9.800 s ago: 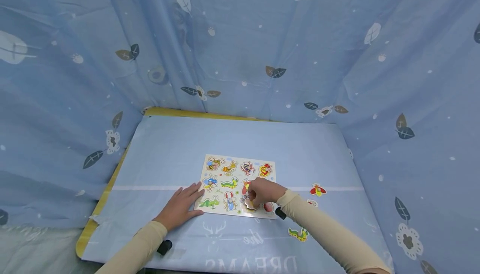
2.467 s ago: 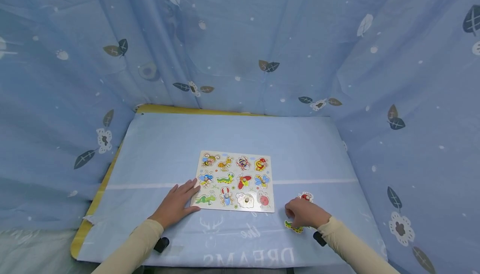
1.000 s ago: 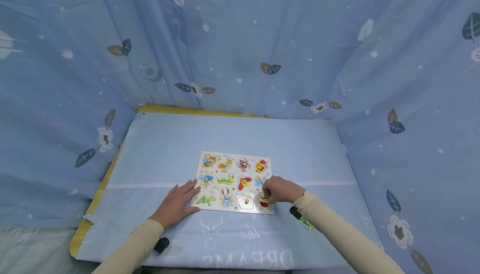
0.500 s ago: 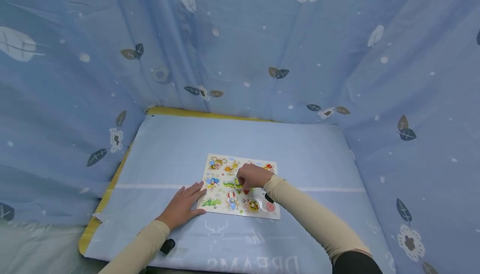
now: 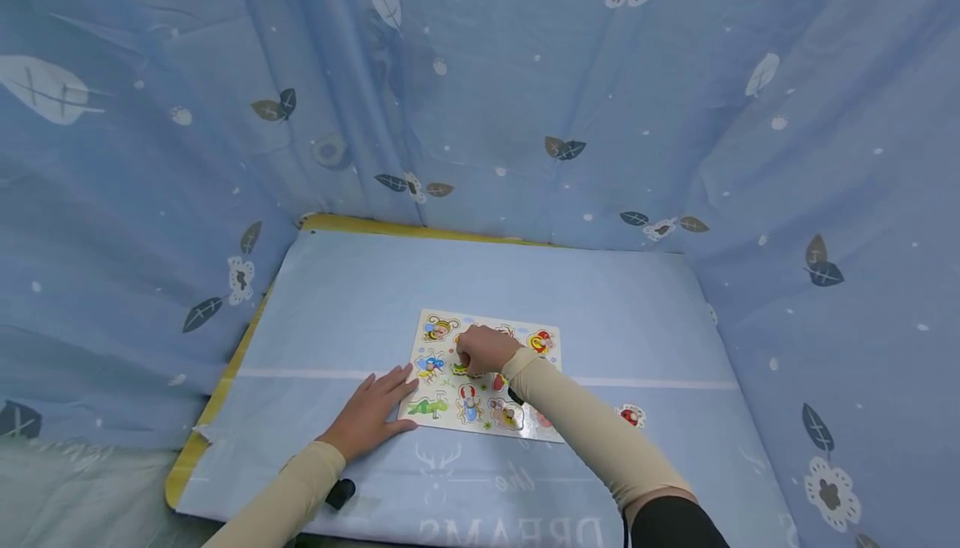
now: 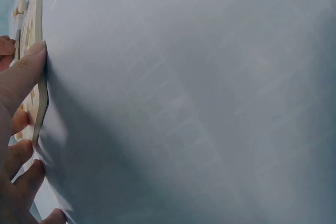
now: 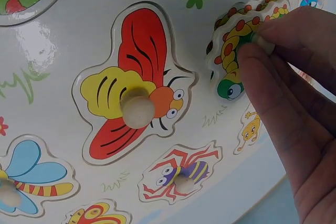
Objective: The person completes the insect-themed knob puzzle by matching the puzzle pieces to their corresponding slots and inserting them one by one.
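On the cloth lies a pale insect puzzle board with knobbed pieces and printed slots. My right hand is over its middle. In the right wrist view, thumb and fingers pinch the wooden knob of a caterpillar piece, which sits slightly tilted over a matching caterpillar picture. Beside it, a red-and-yellow winged bug piece and a spider piece are in their slots. My left hand rests with fingers spread at the board's left edge, its thumb on the rim in the left wrist view.
A loose ladybug piece lies on the cloth right of the board, near the right sleeve. Blue patterned curtains hang behind and at both sides of the table, whose yellow edge shows at left.
My right hand has taken the caterpillar piece from the cloth at right and carried it left over the board. The winged bug piece has also moved from cloth to board. The left hand stays.
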Available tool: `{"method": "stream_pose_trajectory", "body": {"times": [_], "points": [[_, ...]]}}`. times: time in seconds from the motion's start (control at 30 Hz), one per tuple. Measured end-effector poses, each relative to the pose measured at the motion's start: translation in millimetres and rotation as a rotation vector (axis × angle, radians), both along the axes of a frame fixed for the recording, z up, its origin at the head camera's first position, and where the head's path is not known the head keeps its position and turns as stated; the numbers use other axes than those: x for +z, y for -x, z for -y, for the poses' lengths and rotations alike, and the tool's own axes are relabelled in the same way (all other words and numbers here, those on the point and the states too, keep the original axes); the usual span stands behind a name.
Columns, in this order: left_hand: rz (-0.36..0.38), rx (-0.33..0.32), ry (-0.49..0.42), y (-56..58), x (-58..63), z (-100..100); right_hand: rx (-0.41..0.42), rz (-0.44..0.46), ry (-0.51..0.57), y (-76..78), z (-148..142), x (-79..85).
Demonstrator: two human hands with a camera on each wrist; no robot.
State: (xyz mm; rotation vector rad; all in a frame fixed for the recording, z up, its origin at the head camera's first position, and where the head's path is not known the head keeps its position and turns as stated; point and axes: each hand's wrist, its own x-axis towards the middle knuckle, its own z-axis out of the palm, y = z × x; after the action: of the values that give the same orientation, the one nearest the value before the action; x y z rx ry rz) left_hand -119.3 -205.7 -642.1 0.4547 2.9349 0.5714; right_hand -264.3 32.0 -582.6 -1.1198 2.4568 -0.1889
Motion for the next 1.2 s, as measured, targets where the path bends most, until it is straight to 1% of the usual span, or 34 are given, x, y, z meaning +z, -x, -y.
{"method": "stream_pose_trajectory", "body": {"times": [0.2, 0.27, 0.43, 0.5, 0.63, 0.8, 0.93, 1.03, 1.13, 1.2], "points": [[0.002, 0.002, -0.003, -0.7, 1.1, -1, -0.024, 0.011, -0.006, 1.0, 2, -2.0], [0.003, 0.003, 0.0, -0.7, 1.4, -2, -0.01, 0.018, 0.0, -0.6, 3, 0.2], [-0.004, -0.003, 0.005, -0.2, 0.7, -3, 0.021, 0.002, 0.016, -7.8, 5, 8.4], [-0.01, -0.007, 0.012, -0.1, -0.1, -2, 0.017, -0.007, 0.016, -10.3, 6, 11.2], [-0.02, -0.014, 0.023, -0.2, -1.6, -1, -0.001, 0.004, 0.024, -13.3, 6, 15.5], [-0.016, -0.02, 0.026, 1.1, 1.0, 1, -0.022, 0.022, 0.042, -9.6, 5, 11.1], [0.003, -0.007, 0.024, 1.2, 4.2, 0, -0.057, 0.048, 0.05, -7.4, 2, 5.1], [0.013, 0.005, 0.029, 0.5, 4.4, -2, -0.077, 0.059, 0.055, -9.3, -1, 2.6], [0.018, 0.009, 0.029, 0.2, 4.0, -4, -0.067, 0.048, 0.061, -10.2, -7, -0.4], [0.015, 0.009, 0.031, 0.0, 4.1, -4, -0.057, 0.036, 0.08, -10.1, -14, 0.4]]}}
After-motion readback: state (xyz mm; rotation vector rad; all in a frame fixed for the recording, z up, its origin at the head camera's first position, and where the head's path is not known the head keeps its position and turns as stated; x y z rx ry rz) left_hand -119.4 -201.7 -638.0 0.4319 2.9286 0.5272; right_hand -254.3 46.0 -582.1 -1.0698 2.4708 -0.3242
